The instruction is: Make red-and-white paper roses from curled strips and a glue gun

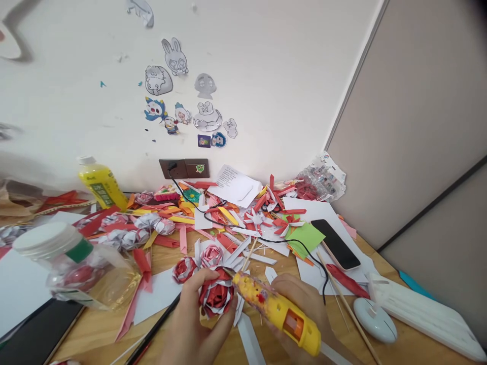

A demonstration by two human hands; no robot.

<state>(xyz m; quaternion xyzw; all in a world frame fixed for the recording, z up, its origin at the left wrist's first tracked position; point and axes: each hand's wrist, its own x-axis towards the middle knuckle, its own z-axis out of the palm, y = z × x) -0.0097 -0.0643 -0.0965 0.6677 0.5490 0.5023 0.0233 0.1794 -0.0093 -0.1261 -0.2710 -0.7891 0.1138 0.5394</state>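
Near the bottom centre, my left hand (198, 314) has its thumb and fingers round a red and white paper rose (217, 296). My right hand (300, 304) is closed round a yellow glue gun (279, 312) with stained plastic near its tip. The gun's nozzle points left and touches or nearly touches the rose's upper edge; which of the two is hard to tell. Just behind the held rose lie a red rose (184, 269) and a pink rose (211, 256). A glue stick sticks out of the gun's back end.
Folded paper strips (228, 215) litter the wooden table (173, 253). A plastic jar (95, 268) and yellow bottle (102, 182) stand left. To the right are a phone (335, 244), wooden sticks, a white round object (375, 319) and a white stand. A black cable crosses the table.
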